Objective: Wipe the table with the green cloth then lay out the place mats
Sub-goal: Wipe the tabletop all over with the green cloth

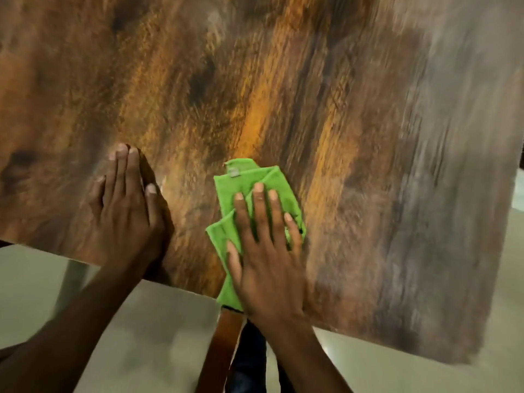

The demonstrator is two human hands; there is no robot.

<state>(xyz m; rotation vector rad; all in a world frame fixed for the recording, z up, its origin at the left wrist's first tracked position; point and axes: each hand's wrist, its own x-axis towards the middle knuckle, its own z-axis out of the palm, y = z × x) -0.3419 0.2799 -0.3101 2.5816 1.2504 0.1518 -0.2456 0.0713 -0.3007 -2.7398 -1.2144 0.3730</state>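
A brown, streaked wooden table (312, 109) fills most of the head view. The green cloth (255, 182) lies crumpled near the table's front edge, one corner hanging over it. My right hand (266, 251) presses flat on the cloth with straight, spread fingers. My left hand (127, 205) rests flat on the bare tabletop to the left of the cloth, fingers together and straight. No place mats are in view.
The table's front edge runs diagonally from lower left to lower right, its right corner at the lower right. A wooden chair back (224, 344) stands just below the front edge. A table leg (71, 282) and pale floor (141, 321) show beneath.
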